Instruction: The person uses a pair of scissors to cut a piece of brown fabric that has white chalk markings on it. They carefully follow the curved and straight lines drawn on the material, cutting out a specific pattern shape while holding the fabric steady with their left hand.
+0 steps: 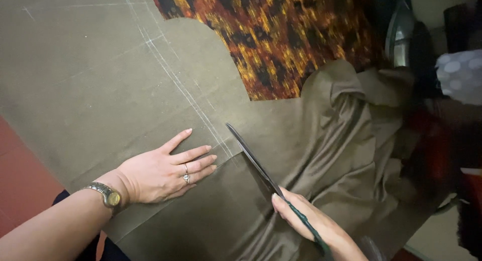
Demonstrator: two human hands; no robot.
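Note:
An olive-brown cloth (pixel 100 80) lies flat, marked with white chalk lines (pixel 175 80). My left hand (pixel 160 170) rests flat on it, fingers spread, with a ring and a wristwatch, just left of the chalk lines. My right hand (pixel 311 223) grips dark scissors (pixel 248 153) by green handles. The blades point up-left, with the tip near the chalk lines and close to my left fingertips. The blades look nearly closed against the cloth.
An orange-and-black patterned fabric (pixel 281 35) lies under the cloth at the top. The cloth bunches in folds (pixel 351 135) on the right. Red floor (pixel 20 180) shows at the lower left. Dark objects and a spotted white item (pixel 459 73) sit at the right edge.

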